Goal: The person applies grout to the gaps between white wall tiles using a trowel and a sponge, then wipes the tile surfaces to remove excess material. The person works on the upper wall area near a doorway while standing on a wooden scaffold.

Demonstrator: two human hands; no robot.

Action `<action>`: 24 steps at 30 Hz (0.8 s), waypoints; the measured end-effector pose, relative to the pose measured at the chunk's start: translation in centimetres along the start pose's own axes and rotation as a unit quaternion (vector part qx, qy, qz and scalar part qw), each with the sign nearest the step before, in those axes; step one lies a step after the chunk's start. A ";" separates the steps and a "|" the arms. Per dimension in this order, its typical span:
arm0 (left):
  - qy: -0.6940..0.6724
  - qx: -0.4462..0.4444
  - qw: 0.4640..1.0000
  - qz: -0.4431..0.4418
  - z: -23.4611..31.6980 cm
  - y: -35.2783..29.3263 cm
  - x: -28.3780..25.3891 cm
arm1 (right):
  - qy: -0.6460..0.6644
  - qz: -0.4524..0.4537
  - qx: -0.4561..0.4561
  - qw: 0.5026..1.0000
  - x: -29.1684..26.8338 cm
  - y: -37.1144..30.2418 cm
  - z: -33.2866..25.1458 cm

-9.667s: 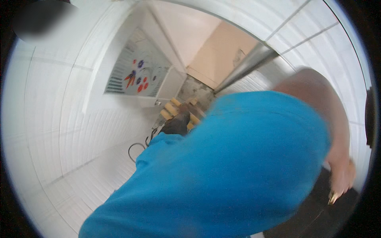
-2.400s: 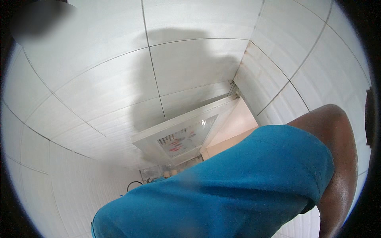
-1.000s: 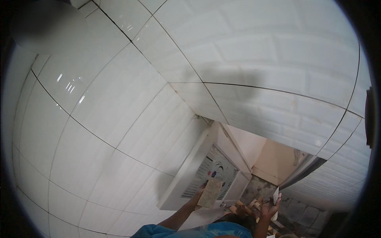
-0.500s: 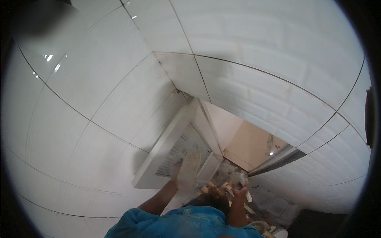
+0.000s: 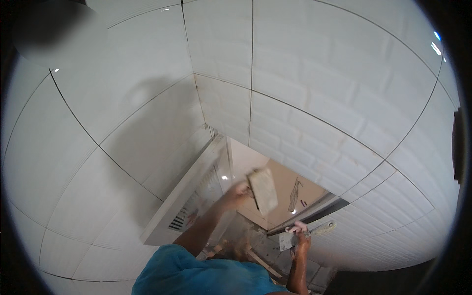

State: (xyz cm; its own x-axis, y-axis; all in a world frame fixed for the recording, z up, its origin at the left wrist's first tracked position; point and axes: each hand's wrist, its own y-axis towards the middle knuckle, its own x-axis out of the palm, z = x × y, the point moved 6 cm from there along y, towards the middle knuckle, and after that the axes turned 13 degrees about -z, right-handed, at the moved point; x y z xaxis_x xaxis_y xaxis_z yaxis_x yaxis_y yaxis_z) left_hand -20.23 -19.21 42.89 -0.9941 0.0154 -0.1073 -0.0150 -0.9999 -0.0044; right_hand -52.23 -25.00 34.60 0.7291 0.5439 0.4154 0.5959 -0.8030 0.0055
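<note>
My left hand [image 5: 240, 191] is raised in front of the wall opening, its fingers closed on a pale rectangular float [image 5: 264, 191]. The float's broad face is tilted and slightly blurred. Lower and to the right, my right hand [image 5: 302, 235] grips a putty knife near where blade and handle meet. The putty-smeared blade [image 5: 286, 241] points left, and the light handle [image 5: 325, 227] sticks out to the right. The two tools are apart from each other.
White tiled walls [image 5: 314, 118] meet in a corner ahead. A white open panel [image 5: 162, 216] with a printed sheet stands at the left of an opening [image 5: 280, 184] showing a tan surface. Wood pieces [image 5: 263, 263] lie on the floor below.
My left hand has lifted the float up and to the right, from before the panel to the opening. The putty knife has come clearly into sight in my right hand. The view has shifted.
</note>
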 end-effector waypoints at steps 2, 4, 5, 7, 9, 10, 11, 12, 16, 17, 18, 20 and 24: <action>0.004 0.075 0.991 -0.108 0.8 2.1 3.0 | 0.036 0.005 0.018 0.999 3.5 1.0 -3.2; 0.032 0.142 0.970 -0.194 1.5 3.6 5.6 | 0.020 0.016 0.038 0.999 6.3 1.3 -4.8; 0.060 0.133 0.961 -0.233 1.5 3.9 6.7 | -0.011 0.026 0.054 0.998 7.2 1.4 -5.1; 0.137 0.076 0.963 -0.219 2.1 4.6 7.5 | -0.076 0.061 0.098 0.990 8.2 1.2 -5.1; 0.279 0.210 0.894 -0.283 6.2 4.0 8.3 | -0.071 0.058 0.084 0.992 9.0 1.3 -5.3; 0.336 0.199 0.872 -0.295 7.9 4.2 7.6 | -0.069 0.065 0.088 0.992 9.0 1.3 -5.3; 0.347 0.147 0.885 -0.274 9.7 4.7 6.4 | -0.055 0.066 0.070 0.994 9.0 1.4 -5.6; 0.353 0.208 0.906 -0.106 13.5 5.6 3.0 | -0.060 0.088 0.060 0.992 8.6 1.3 -5.9; 0.405 0.379 0.732 0.395 25.7 7.4 -11.9 | -0.053 0.078 -0.095 0.991 7.3 0.3 -8.0; 0.430 0.374 0.693 0.442 27.5 8.9 -14.9 | -0.061 0.101 -0.076 0.990 6.5 -0.3 -7.7; 0.430 0.349 0.675 0.488 29.4 10.5 -18.1 | -0.067 0.117 -0.076 0.988 5.8 -1.1 -7.4; 0.498 0.328 0.582 0.552 33.3 12.9 -21.6 | -0.078 0.158 -0.073 0.982 4.3 -2.7 -6.8; 0.491 0.342 0.571 0.562 42.8 15.7 -19.8 | -0.063 0.229 -0.057 0.970 2.7 -5.1 -5.5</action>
State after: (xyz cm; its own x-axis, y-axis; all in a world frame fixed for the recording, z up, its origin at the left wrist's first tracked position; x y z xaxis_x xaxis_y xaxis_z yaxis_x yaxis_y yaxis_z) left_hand -5.43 -35.32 87.51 0.1184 -0.9788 -0.1671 0.1998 -0.1414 0.9696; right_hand -55.15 -20.79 40.68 0.9482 0.1431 0.2835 0.1635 -0.9853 -0.0495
